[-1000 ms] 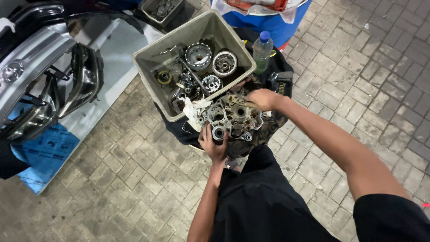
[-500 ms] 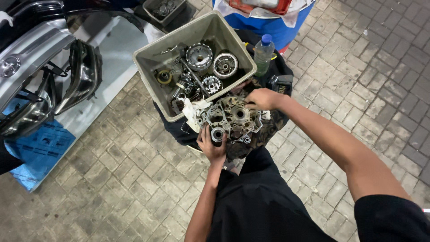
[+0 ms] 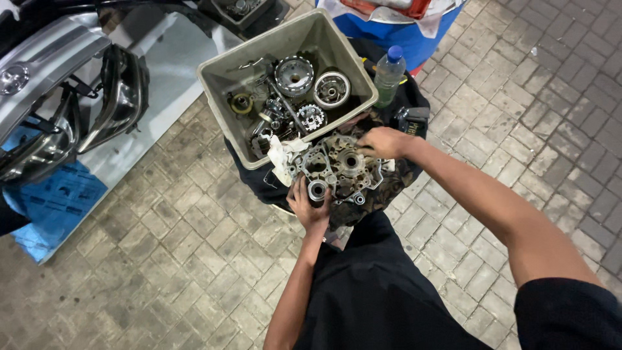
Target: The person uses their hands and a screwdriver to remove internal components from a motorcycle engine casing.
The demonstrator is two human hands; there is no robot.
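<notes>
I see the grey parts bin (image 3: 220, 97) just behind the engine case (image 3: 337, 170), which lies on dark cloth (image 3: 259, 185). My right hand (image 3: 382, 141) grips the case's far edge; my left hand (image 3: 310, 206) cups its near edge, fingers curled.

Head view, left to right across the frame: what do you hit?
Blue mat → headlight housing → grey parts bin → left hand → engine case → right hand → plastic bottle.
</notes>
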